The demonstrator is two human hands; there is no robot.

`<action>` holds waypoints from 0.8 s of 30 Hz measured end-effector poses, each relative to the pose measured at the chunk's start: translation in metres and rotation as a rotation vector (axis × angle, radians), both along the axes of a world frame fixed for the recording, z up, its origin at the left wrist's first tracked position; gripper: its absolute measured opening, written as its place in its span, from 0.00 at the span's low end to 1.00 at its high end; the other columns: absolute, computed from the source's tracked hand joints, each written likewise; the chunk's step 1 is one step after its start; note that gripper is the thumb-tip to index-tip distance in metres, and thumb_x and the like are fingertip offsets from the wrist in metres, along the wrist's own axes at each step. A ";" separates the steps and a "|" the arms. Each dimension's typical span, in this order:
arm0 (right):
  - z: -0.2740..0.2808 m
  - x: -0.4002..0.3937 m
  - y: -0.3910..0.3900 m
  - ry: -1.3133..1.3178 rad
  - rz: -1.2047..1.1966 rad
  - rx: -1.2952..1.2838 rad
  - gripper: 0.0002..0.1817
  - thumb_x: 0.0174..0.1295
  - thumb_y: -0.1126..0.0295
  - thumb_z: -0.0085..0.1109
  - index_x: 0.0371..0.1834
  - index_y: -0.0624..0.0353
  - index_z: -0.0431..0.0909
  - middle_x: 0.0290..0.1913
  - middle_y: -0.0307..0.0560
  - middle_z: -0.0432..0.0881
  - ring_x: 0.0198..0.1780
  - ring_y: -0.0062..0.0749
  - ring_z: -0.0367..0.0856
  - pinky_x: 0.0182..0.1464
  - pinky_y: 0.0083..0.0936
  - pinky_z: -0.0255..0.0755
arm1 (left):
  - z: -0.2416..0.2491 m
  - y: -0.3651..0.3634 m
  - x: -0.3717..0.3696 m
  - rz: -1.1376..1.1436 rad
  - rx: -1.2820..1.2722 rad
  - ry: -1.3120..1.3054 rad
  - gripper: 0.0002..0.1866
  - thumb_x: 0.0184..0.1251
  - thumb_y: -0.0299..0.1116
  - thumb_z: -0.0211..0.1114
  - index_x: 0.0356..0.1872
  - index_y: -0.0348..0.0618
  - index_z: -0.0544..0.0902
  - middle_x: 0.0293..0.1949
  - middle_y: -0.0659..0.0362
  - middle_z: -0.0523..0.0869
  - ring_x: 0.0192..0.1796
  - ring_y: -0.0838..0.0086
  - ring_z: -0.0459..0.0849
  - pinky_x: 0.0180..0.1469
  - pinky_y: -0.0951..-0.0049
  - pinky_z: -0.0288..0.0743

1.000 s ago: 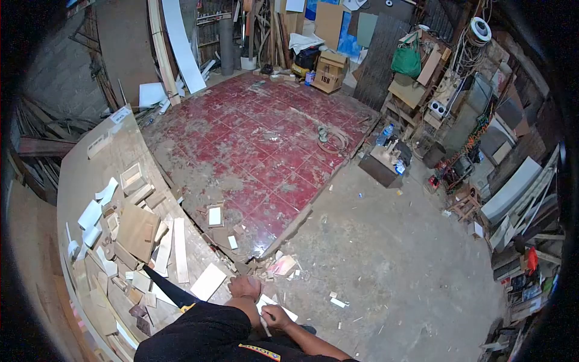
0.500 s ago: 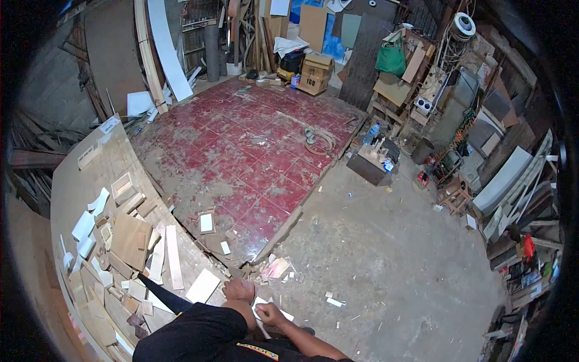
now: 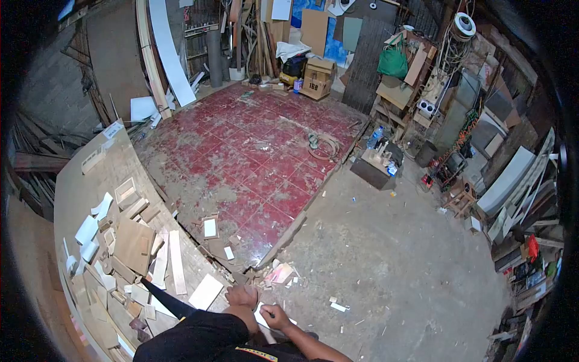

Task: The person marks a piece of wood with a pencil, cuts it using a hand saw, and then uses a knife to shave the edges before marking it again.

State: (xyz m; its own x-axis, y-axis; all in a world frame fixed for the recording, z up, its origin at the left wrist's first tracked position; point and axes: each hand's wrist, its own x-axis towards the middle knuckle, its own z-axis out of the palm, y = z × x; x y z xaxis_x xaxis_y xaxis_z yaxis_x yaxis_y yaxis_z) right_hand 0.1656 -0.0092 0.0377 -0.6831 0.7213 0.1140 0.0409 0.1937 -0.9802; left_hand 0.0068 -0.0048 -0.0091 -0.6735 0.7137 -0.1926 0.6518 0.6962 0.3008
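At the bottom middle, my left hand [image 3: 242,296] is bent at the bench edge with its fingers curled. Whatever lies under those fingers is hidden. My right hand [image 3: 275,317] is closed in a fist just to its right, around something small and dark that is too small to name. Between the hands and partly under them lies a white flat piece [image 3: 260,318], its far end showing past my right hand. Left of my left hand, a white rectangular panel [image 3: 205,292] rests on the wooden workbench [image 3: 90,181].
Wood offcuts, a brown board [image 3: 134,246] and a small open wooden box [image 3: 126,193] crowd the bench. A dark handsaw-like blade [image 3: 166,298] lies near my left arm. Beyond are red floor tiles [image 3: 241,151], a dark crate [image 3: 372,173] and a cardboard box [image 3: 317,78].
The whole view has shifted slightly right and down. Both hands stay close together around the white piece, with only slight movement.
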 end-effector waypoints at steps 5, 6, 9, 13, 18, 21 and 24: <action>0.007 0.008 0.005 -0.072 0.118 -0.020 0.13 0.67 0.67 0.52 0.28 0.65 0.70 0.21 0.59 0.67 0.23 0.35 0.67 0.31 0.37 0.65 | 0.000 -0.001 0.001 -0.001 0.005 0.011 0.29 0.56 0.57 0.63 0.48 0.40 0.84 0.50 0.47 0.84 0.59 0.52 0.75 0.63 0.52 0.64; -0.019 0.008 0.004 -0.073 0.141 -0.005 0.13 0.67 0.68 0.51 0.26 0.65 0.68 0.21 0.56 0.64 0.23 0.33 0.64 0.30 0.36 0.63 | 0.000 0.001 0.001 -0.003 -0.026 0.005 0.29 0.57 0.57 0.62 0.48 0.40 0.84 0.50 0.47 0.84 0.60 0.52 0.75 0.63 0.52 0.64; -0.067 0.005 0.001 -0.080 0.182 0.062 0.13 0.67 0.69 0.51 0.26 0.64 0.68 0.20 0.54 0.64 0.23 0.32 0.62 0.30 0.35 0.63 | 0.001 0.000 0.001 -0.022 -0.040 -0.010 0.28 0.58 0.54 0.61 0.47 0.37 0.83 0.51 0.46 0.83 0.58 0.49 0.76 0.61 0.50 0.67; -0.039 -0.008 0.001 -0.044 0.066 -0.019 0.14 0.66 0.67 0.53 0.25 0.64 0.69 0.19 0.55 0.65 0.22 0.33 0.63 0.28 0.36 0.63 | 0.003 0.001 0.000 -0.034 -0.034 -0.004 0.27 0.58 0.49 0.61 0.47 0.34 0.82 0.52 0.44 0.81 0.56 0.45 0.77 0.59 0.45 0.69; -0.006 0.007 0.005 -0.034 0.138 0.053 0.15 0.66 0.68 0.53 0.23 0.63 0.66 0.18 0.54 0.59 0.20 0.36 0.59 0.26 0.36 0.59 | -0.007 0.002 -0.002 -0.001 -0.019 0.007 0.29 0.58 0.56 0.62 0.50 0.40 0.82 0.53 0.47 0.83 0.60 0.53 0.76 0.64 0.53 0.66; -0.074 0.008 -0.001 -0.056 0.113 0.055 0.14 0.65 0.68 0.53 0.23 0.63 0.66 0.18 0.55 0.61 0.20 0.36 0.60 0.26 0.36 0.59 | 0.000 0.002 -0.001 0.005 -0.037 -0.027 0.30 0.58 0.56 0.62 0.51 0.40 0.82 0.54 0.46 0.83 0.61 0.53 0.75 0.64 0.53 0.65; -0.059 -0.012 -0.002 -0.056 0.067 -0.017 0.17 0.66 0.67 0.55 0.23 0.66 0.67 0.18 0.52 0.64 0.22 0.28 0.63 0.27 0.36 0.60 | -0.002 0.001 0.001 0.004 -0.062 -0.018 0.29 0.58 0.55 0.62 0.50 0.39 0.83 0.55 0.48 0.83 0.60 0.53 0.75 0.64 0.52 0.65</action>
State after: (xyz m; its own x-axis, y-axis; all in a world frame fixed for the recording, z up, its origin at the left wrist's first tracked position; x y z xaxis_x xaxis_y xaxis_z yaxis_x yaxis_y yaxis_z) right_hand 0.1534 -0.0111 -0.0217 -0.7347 0.6755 0.0622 0.0838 0.1814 -0.9798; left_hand 0.0076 -0.0038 -0.0108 -0.6725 0.6973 -0.2480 0.6438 0.7165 0.2687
